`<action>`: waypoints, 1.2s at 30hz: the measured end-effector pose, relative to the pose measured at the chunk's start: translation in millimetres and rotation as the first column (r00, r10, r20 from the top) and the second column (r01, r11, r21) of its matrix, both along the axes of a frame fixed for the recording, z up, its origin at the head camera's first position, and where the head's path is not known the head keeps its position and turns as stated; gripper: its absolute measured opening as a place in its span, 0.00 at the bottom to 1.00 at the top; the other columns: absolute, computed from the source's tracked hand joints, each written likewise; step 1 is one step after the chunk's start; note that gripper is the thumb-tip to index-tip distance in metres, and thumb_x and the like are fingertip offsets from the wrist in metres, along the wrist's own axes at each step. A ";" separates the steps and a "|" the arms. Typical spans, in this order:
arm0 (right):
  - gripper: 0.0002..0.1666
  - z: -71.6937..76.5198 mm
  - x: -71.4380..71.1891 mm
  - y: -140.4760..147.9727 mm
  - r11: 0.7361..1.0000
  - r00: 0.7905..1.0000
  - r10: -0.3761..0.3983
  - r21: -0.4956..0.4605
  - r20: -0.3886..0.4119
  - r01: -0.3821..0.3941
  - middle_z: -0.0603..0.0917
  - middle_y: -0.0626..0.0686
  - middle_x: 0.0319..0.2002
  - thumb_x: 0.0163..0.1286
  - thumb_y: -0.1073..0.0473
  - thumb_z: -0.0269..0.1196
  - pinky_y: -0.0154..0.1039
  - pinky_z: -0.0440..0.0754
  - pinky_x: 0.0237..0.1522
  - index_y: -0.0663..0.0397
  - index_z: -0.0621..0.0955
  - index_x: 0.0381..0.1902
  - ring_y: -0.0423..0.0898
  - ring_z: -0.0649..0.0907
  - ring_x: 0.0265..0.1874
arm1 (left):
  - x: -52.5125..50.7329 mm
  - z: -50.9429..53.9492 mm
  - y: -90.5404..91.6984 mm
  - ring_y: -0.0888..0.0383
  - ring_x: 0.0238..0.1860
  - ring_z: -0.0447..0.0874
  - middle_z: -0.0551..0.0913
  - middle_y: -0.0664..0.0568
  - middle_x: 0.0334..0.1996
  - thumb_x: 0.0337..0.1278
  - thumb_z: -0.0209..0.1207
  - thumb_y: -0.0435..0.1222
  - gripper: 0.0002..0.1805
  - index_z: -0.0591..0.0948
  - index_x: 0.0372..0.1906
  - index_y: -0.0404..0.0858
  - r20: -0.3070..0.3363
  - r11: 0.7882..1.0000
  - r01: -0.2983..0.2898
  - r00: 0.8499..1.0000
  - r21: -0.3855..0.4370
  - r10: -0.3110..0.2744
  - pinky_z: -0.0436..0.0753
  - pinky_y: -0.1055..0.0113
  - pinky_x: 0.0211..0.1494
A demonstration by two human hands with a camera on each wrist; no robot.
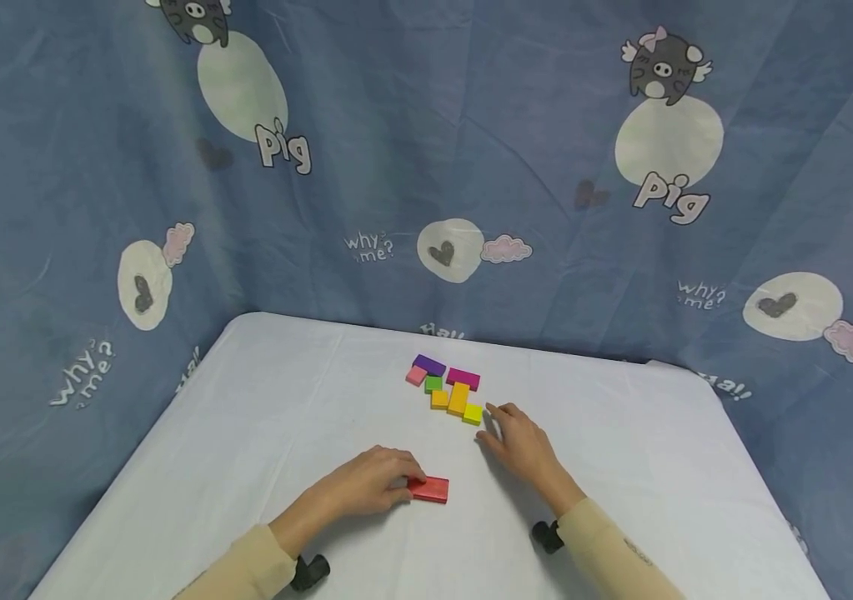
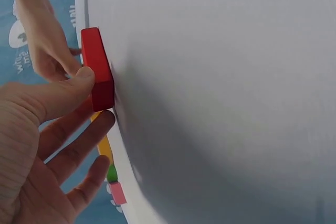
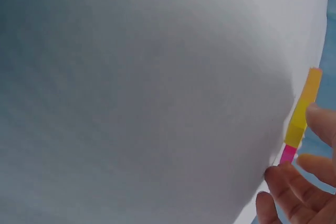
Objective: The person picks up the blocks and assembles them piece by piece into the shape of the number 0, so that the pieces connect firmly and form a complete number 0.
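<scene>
The left hand (image 1: pixel 375 483) pinches the left end of a red block (image 1: pixel 429 490) on the white table; in the left wrist view the thumb and a finger hold that red block (image 2: pixel 98 69). Farther back, the right hand (image 1: pixel 522 443) has its fingers apart beside a yellow block (image 1: pixel 473 414), holding nothing. In the right wrist view its thumb is close to the yellow block (image 3: pixel 297 124); whether they touch I cannot tell.
Near the yellow block lie a long orange block (image 1: pixel 459 399), a small orange block (image 1: pixel 439 400), a green one (image 1: pixel 434 384), a pink one (image 1: pixel 416 376), a purple one (image 1: pixel 429 365) and a magenta one (image 1: pixel 464 379). A blue patterned curtain (image 1: pixel 396 167) hangs behind the table.
</scene>
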State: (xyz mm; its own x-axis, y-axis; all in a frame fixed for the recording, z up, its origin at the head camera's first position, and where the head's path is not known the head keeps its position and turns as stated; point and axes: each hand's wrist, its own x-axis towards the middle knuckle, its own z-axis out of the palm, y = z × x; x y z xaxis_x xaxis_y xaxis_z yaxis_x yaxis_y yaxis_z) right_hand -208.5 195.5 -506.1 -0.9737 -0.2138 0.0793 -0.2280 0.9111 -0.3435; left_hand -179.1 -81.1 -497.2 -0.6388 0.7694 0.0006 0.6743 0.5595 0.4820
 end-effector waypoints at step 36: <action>0.22 -2.6 -16.0 -3.9 0.999 1.000 0.022 -0.045 0.008 -0.022 0.79 0.47 0.35 0.59 0.47 0.72 0.38 0.77 0.34 0.53 0.86 0.47 0.42 0.75 0.30 | 13.8 -1.4 4.5 0.67 0.46 0.80 0.83 0.64 0.43 0.56 0.68 0.38 0.14 0.87 0.49 0.46 -0.036 1.000 0.019 0.999 -0.021 -0.020 0.78 0.62 0.54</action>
State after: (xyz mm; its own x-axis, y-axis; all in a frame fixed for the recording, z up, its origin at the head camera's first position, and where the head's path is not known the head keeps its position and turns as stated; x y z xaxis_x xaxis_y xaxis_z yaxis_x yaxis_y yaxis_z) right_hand -224.4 191.6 -508.7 -0.9694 -0.2317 0.0814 -0.2450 0.8895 -0.3857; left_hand -165.3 -76.6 -498.5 -0.6237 0.7817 0.0069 0.7017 0.5559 0.4457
